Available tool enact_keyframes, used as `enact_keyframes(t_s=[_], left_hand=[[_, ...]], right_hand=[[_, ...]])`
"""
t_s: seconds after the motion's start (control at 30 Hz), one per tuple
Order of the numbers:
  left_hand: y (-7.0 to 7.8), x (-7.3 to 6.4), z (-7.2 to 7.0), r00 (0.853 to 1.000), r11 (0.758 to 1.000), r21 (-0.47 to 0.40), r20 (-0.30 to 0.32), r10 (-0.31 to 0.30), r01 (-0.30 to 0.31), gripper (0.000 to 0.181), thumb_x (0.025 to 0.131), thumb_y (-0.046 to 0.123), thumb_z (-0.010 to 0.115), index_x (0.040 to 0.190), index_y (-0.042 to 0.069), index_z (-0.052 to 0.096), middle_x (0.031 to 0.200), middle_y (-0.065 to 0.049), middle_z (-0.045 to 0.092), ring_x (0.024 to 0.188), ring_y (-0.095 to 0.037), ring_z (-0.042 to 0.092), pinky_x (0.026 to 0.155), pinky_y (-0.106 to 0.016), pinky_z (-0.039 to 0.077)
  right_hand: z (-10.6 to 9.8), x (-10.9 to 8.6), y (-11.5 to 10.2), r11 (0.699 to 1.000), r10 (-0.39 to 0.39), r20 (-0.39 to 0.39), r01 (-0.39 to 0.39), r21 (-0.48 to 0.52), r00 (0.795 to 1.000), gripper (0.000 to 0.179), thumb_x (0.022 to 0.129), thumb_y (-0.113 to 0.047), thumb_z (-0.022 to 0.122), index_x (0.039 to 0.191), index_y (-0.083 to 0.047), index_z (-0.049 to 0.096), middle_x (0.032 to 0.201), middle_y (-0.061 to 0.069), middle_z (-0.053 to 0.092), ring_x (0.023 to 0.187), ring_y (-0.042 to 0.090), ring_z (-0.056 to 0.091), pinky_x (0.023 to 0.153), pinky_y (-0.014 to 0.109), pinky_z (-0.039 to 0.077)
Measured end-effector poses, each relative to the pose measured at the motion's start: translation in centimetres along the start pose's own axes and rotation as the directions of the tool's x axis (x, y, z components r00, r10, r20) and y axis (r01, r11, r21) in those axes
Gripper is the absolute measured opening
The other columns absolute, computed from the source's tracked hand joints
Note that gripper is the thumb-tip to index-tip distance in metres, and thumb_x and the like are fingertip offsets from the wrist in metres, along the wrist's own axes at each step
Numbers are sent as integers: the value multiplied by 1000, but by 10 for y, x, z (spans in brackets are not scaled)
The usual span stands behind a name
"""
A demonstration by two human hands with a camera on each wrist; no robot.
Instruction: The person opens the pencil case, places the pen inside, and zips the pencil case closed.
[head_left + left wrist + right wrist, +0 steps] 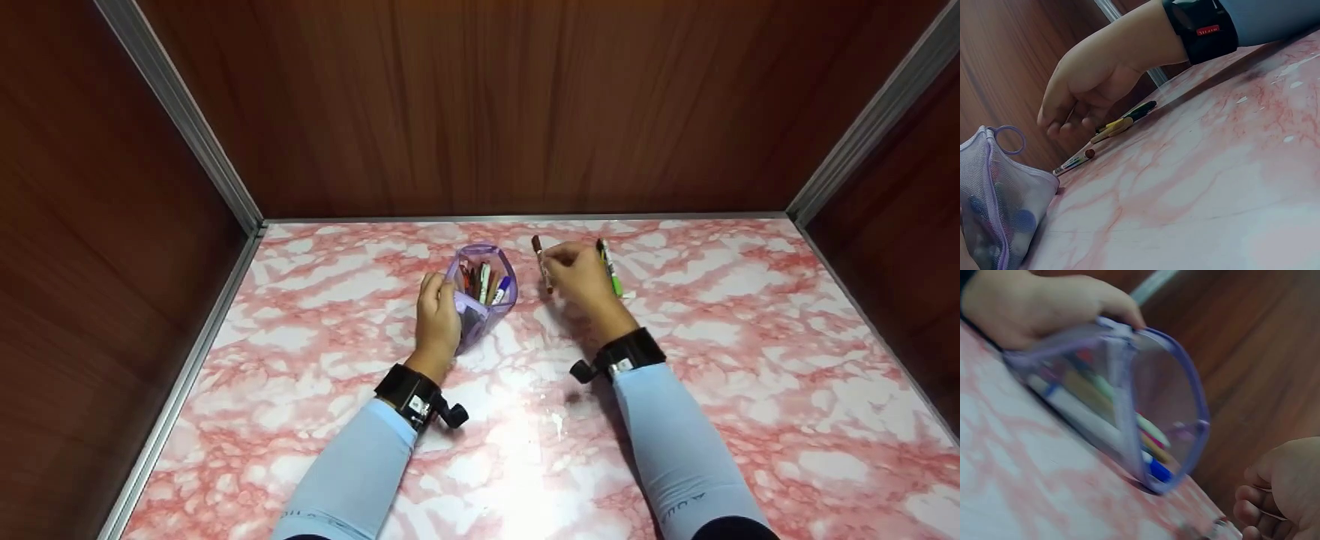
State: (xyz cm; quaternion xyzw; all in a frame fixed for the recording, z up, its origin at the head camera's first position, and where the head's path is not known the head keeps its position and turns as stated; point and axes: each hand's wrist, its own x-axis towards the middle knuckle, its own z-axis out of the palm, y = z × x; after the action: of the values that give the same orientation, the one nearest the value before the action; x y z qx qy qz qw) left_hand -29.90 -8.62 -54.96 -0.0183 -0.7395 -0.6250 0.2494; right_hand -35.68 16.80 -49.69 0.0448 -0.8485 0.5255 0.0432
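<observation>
My left hand point(439, 315) grips the side of a purple mesh pencil pouch point(480, 330), thumb near its rim. The pouch lies tilted with its mouth open; several markers point(1100, 422) show inside, one with a blue cap point(1158, 469). My right hand point(585, 277) hovers with loosely curled fingers just above a brown-capped marker point(1074, 163) lying on the table. In the left wrist view a gap shows between fingers and marker. Beside that hand, partly hidden by it in the head view, lie a green-ended white marker point(611, 268) and a dark-and-yellow one point(1143, 111).
The table point(750, 360) has a red and white marbled top. Brown wood-look panels point(525, 112) rise at the back and both sides, with metal strips point(180, 112) along their edges. A purple ring point(1010, 139) hangs from the pouch's zipper end.
</observation>
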Motion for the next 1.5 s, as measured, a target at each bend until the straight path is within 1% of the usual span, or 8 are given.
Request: enact_keyframes(t_s=[0.17, 0.37, 0.43, 0.57, 0.83, 1.13, 1.33, 1.5], left_hand=[[2, 0, -1, 1000, 1000, 26, -21, -12, 13, 21, 109, 11, 50, 95, 1, 63, 103, -11, 55, 97, -18, 52, 88, -29, 46], [4, -2, -3, 999, 998, 51, -36, -32, 34, 25, 110, 14, 51, 106, -3, 69, 111, -17, 60, 105, -25, 58, 97, -37, 51], [4, -2, -3, 999, 998, 49, -39, -37, 39, 25, 110, 14, 51, 109, -3, 69, 113, -17, 61, 106, -26, 58, 99, -38, 51], [4, -2, -3, 998, 998, 41, -52, -45, 47, 25, 110, 14, 50, 107, -3, 68, 112, -17, 60, 105, -25, 58, 97, -36, 51], [4, -2, -5, 992, 996, 67, -117, -49, 57, 25, 112, 18, 50, 101, 1, 64, 108, -13, 56, 102, -23, 57, 93, -33, 50], [6, -3, -6, 987, 993, 106, -154, -43, 59, 25, 114, 21, 46, 106, 5, 63, 111, -13, 56, 101, -24, 58, 88, -36, 54], [5, -2, -5, 989, 995, 96, -144, -25, 39, 24, 114, 18, 46, 100, 4, 60, 107, -12, 54, 99, -22, 55, 87, -32, 50], [5, -3, -4, 991, 994, 86, -121, -54, 65, 24, 114, 20, 46, 99, 7, 58, 107, -11, 53, 99, -22, 54, 88, -33, 50]], right_hand=[[-26, 6, 7, 993, -1, -89, -9, -114, 996, 31, 107, -14, 71, 131, 3, 80, 120, 22, 80, 93, 21, 72, 78, 20, 57], [-51, 8, 20, 975, 22, -138, -51, -214, 990, 37, 109, -16, 66, 139, 3, 77, 132, 27, 79, 120, 37, 75, 108, 47, 59], [-59, 7, 25, 971, 33, -146, -66, -228, 989, 39, 110, -17, 65, 141, 4, 75, 135, 28, 77, 124, 40, 72, 111, 53, 58], [-72, 4, 32, 973, 77, -129, -103, -207, 989, 44, 113, -20, 63, 147, 7, 70, 144, 30, 72, 126, 43, 71, 108, 56, 59], [-90, 4, 44, 951, 136, -57, -147, -272, 989, 50, 116, -20, 62, 155, 10, 60, 157, 33, 63, 148, 48, 60, 127, 60, 47], [-88, 5, 49, 924, 109, -26, -110, -367, 994, 44, 113, -12, 62, 153, 6, 64, 137, 35, 73, 127, 50, 72, 113, 61, 57], [-90, 4, 47, 927, 141, -2, -132, -350, 990, 48, 109, -7, 59, 155, 6, 63, 138, 36, 73, 128, 49, 71, 114, 61, 56], [-92, 4, 46, 923, 164, 14, -148, -355, 986, 53, 104, -5, 58, 155, 4, 63, 139, 35, 71, 125, 47, 69, 112, 60, 56]])
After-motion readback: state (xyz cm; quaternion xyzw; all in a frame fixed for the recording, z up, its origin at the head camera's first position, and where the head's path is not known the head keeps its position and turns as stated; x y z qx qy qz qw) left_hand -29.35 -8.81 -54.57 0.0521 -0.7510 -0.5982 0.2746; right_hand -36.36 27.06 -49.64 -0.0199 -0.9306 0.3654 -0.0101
